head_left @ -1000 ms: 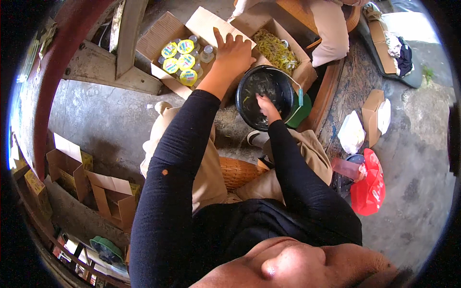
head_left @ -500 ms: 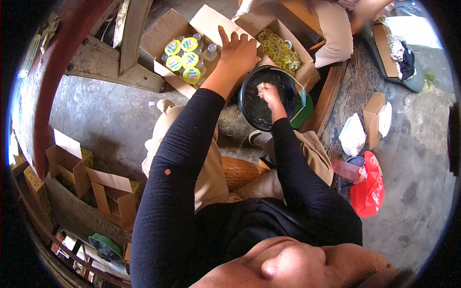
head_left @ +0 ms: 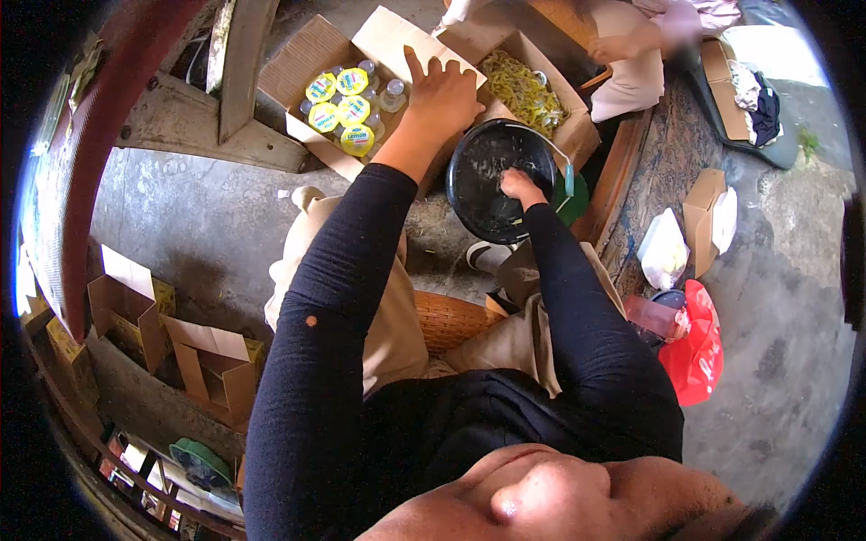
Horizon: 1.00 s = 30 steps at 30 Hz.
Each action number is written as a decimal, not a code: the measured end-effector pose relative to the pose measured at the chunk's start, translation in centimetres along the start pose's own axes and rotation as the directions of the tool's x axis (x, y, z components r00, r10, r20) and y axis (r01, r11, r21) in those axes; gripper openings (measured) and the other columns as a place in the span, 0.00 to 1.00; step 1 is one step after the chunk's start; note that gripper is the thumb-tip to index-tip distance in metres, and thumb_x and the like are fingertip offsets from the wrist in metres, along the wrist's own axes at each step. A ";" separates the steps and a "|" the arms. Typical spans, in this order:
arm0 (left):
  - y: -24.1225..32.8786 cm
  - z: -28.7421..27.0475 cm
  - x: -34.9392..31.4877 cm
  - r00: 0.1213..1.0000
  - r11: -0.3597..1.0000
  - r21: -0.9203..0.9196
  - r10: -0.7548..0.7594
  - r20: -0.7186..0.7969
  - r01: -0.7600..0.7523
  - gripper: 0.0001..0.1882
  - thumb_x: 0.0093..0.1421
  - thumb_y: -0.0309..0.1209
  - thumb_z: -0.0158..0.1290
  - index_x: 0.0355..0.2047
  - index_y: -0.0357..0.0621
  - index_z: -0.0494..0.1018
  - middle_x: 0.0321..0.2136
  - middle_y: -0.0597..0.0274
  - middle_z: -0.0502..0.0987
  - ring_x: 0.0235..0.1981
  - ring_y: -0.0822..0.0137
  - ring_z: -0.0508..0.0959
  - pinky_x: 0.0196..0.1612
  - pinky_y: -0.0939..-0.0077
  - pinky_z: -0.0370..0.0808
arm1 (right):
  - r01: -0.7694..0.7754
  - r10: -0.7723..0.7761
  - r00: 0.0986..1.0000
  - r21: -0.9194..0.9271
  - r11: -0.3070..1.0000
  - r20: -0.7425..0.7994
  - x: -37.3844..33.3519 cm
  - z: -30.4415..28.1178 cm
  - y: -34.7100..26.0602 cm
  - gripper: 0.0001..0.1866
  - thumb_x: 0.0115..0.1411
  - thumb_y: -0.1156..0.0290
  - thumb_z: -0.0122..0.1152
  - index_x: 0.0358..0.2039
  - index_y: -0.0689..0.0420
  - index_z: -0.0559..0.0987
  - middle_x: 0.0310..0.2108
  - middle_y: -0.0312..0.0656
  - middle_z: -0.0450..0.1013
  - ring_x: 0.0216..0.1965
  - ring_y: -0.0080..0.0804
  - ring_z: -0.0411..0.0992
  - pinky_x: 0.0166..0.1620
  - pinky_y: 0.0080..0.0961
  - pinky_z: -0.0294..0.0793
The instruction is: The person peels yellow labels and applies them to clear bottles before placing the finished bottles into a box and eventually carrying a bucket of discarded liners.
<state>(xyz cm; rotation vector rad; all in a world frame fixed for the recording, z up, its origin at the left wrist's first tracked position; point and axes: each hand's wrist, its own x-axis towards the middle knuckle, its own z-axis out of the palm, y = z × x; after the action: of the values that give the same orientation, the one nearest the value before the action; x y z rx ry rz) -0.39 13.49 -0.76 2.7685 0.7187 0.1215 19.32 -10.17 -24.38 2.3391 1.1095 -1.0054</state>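
My left hand [head_left: 444, 95] rests on the raised flap of a cardboard box [head_left: 397, 41], its fingers spread. Inside that box stand several clear plastic containers with round yellow labels [head_left: 354, 110], along with a clear bottle [head_left: 392, 95]. My right hand [head_left: 520, 185] is inside a black bucket [head_left: 462, 203] between my knees, with its fingers curled. What those fingers hold, if anything, is hidden. Pale specks or glints show on the dark inside of the bucket. Its wire handle with a teal grip [head_left: 569, 178] hangs at the right rim.
A second cardboard box [head_left: 585, 135] holds a heap of yellow-green strips [head_left: 519, 90]. Beyond it sits another person [head_left: 627, 81]. Opened cartons [head_left: 212, 361] stand at left. A red plastic bag [head_left: 696, 347] and a white bag [head_left: 663, 248] lie at right. Wooden beams [head_left: 207, 122] edge the far left.
My right hand has moved down and toward me within the bucket; the small yellow-and-white thing at its fingers no longer shows. The left hand stays on the flap. The other person's hand has shifted.
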 end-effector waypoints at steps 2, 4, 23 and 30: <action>-0.1 0.1 0.1 1.000 1.000 -0.001 -0.010 0.006 0.010 0.26 0.55 0.49 0.55 0.47 0.45 0.72 0.48 0.52 0.73 0.57 0.49 0.67 0.60 0.22 0.35 | 0.012 -0.010 0.999 -0.047 0.999 0.052 0.7 2.7 1.4 0.18 0.58 0.69 0.42 0.41 0.63 0.79 0.48 0.56 0.73 0.50 0.53 0.71 0.52 0.44 0.71; -0.4 0.1 -0.1 1.000 1.000 0.005 -0.013 -0.007 0.013 0.25 0.56 0.49 0.55 0.47 0.46 0.72 0.48 0.51 0.73 0.57 0.49 0.67 0.60 0.22 0.35 | 0.055 -0.051 0.987 -0.021 0.998 0.152 0.4 4.4 1.5 0.16 0.54 0.71 0.47 0.38 0.67 0.78 0.45 0.59 0.74 0.45 0.56 0.73 0.46 0.48 0.71; 0.4 -0.3 -0.1 1.000 1.000 -0.007 -0.005 0.006 0.005 0.27 0.55 0.51 0.55 0.48 0.46 0.72 0.48 0.52 0.73 0.56 0.49 0.68 0.60 0.23 0.36 | 0.044 -0.161 0.983 0.744 0.667 0.087 -6.0 -0.8 -2.8 0.14 0.48 0.81 0.58 0.38 0.60 0.80 0.27 0.39 0.76 0.26 0.25 0.74 0.28 0.23 0.75; -0.5 0.0 -0.4 0.999 0.998 -0.044 -0.040 -0.031 0.039 0.26 0.53 0.49 0.57 0.46 0.45 0.74 0.47 0.51 0.74 0.56 0.48 0.68 0.60 0.23 0.35 | 0.364 -0.182 0.904 0.477 0.800 -0.386 -4.4 -8.9 0.2 0.13 0.49 0.77 0.56 0.36 0.58 0.81 0.25 0.38 0.76 0.24 0.23 0.73 0.29 0.23 0.73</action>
<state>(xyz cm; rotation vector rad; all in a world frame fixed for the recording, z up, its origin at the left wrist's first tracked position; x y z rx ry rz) -0.97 13.66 -0.91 2.7157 0.7689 0.1720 21.56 -7.45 -15.04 2.9381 1.4866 -1.1920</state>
